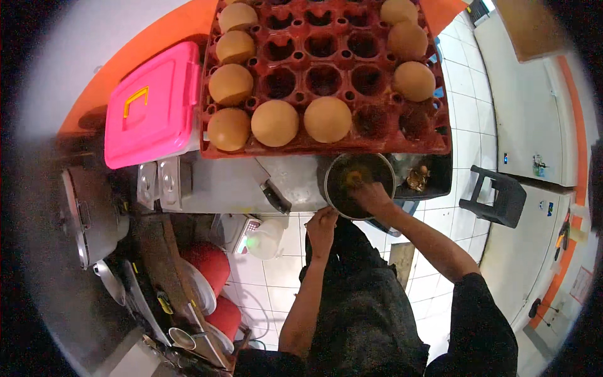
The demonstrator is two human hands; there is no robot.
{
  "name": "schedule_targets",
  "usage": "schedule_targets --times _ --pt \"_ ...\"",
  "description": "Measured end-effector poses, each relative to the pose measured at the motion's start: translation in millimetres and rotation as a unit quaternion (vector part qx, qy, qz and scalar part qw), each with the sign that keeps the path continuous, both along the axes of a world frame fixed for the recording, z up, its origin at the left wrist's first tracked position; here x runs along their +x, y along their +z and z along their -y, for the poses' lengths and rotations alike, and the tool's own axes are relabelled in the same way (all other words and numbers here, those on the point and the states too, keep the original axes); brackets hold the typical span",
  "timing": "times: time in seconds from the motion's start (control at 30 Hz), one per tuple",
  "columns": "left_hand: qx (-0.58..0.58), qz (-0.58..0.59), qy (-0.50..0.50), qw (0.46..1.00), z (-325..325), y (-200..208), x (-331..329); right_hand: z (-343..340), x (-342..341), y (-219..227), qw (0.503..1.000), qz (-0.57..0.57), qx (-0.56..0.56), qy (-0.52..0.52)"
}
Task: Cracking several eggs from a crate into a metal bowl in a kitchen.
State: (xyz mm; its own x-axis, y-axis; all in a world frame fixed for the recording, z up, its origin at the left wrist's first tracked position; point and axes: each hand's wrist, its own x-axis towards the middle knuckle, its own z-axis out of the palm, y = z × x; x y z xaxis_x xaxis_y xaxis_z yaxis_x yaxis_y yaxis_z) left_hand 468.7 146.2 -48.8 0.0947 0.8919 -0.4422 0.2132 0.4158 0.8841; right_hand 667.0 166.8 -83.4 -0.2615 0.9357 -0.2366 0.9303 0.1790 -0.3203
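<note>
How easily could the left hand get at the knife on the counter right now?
Probably easily: the left hand grips the bowl's near rim, and the knife lies just to its left on bare counter.

A red moulded egg tray [326, 69], square-celled and partly filled with brown eggs [275, 123], fills the upper middle. Just left of the egg tray, touching its edge, sits a pink rectangular lidded box [154, 103] with a yellow handle set into its lid. Below the egg tray's left half, under the steel counter, a small grey device shows a lit green screen [250, 240]; it may be a scale, though the view is dim. Far right of the egg tray, small labels [545, 205] dot the pale wall, too small to tell apart.
</note>
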Motion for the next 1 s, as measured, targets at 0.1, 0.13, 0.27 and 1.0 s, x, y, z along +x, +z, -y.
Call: schedule_targets --times 0.1,0.13,0.27,1.0 --pt "-0.020 -0.009 0.000 1.000 -1 6 5 6 8 -16 1.000 -0.017 -0.004 -0.007" --pt "-0.022 -0.022 -0.003 1.000 -1 7 5 6 9 -18 0.999 -0.023 0.033 -0.012" --pt "-0.020 -0.029 -0.003 0.999 3 -5 1 3 6 -15 0.988 0.080 0.099 0.086" --pt "-0.021 -0.019 0.001 1.000 5 -2 5 4 13 4 0.994 0.049 -0.079 0.049"
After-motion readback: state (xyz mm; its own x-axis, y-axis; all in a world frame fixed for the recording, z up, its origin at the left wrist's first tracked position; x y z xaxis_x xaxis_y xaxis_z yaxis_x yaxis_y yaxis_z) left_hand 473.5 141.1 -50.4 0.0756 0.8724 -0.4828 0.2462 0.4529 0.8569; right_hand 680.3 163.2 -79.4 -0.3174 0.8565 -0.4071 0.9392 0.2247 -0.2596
